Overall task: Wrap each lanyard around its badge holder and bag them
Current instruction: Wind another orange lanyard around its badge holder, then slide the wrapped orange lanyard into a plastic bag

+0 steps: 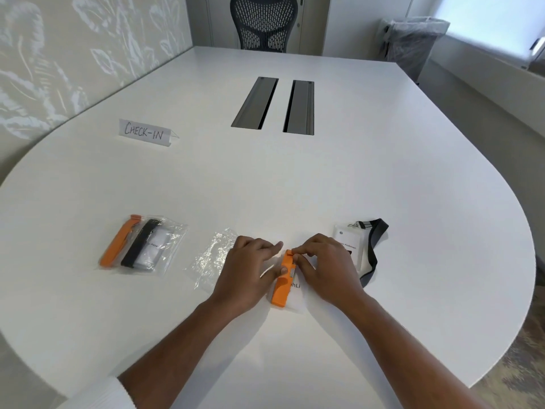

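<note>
An orange lanyard point(282, 286) lies wound round a white badge holder point(295, 296) on the table between my hands. My left hand point(250, 268) holds the bundle from the left, thumb on the orange band, index finger stretched out. My right hand point(320, 265) pinches the lanyard's top end with its fingertips. An empty clear plastic bag point(211, 258) lies just left of my left hand. Further left, a filled clear bag point(144, 246) holds wrapped badges with an orange and a black lanyard. To the right lies another badge holder point(348, 240) with a loose black lanyard point(374, 252).
A folded "CHECK-IN" paper sign point(144, 132) stands at the back left of the white table point(383, 178). Two grey cable slots point(274, 104) sit in the table's middle. A black mesh chair point(264, 22) stands at the far end.
</note>
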A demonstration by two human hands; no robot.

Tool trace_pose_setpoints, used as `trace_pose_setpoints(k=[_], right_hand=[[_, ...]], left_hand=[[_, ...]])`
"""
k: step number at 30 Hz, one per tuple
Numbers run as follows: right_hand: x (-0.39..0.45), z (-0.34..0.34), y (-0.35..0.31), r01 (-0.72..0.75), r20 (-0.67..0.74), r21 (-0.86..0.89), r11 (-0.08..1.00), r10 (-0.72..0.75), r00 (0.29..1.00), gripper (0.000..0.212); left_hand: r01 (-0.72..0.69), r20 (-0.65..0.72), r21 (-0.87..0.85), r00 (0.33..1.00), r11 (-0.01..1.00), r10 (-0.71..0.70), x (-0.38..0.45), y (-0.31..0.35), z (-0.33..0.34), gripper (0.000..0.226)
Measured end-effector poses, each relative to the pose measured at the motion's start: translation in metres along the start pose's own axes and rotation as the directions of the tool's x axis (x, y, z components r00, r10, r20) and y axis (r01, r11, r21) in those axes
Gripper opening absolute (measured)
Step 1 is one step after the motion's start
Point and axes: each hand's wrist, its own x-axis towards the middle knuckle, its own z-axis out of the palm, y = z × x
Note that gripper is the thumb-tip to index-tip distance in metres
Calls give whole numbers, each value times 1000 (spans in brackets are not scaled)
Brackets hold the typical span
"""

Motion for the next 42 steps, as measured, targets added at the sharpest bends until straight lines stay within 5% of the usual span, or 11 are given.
trace_pose_setpoints(k=[6, 10, 17, 26, 32, 37, 42], right_hand=[[17, -3, -21, 36, -67, 21, 999, -34, 997, 10], [33, 8, -51, 93, -49, 71, 993, -89, 995, 11], [50, 48, -85, 23, 138, -91, 996, -11, 990, 33], [47, 60, -93, -53, 103, -87, 995, 62, 993, 9], [41, 39, -98, -180, -12, 264, 948, 189, 982, 5], [26, 22, -96, -234, 5, 611, 757, 291, 957, 15], [14, 14, -99, -169, -73, 677, 716, 293, 953, 39]], left_hand=[[125, -216, 33, 970, 992, -115, -18, -35, -36, 36], [226, -140, 19, 965, 974, -221, -31, -66, -53, 52], [166, -53, 59, 985, 984, -163, -49, -78, -46, 74], [112, -20, 73, 994, 991, -111, -52, -86, -41, 83], [102, -173, -217, 975, 971, -141, -52, -83, -53, 65], [-3, -398, -159, 915, 987, -61, -46, -65, -72, 35], [-37, -386, -342, 917, 939, -104, -25, -25, -86, 4]])
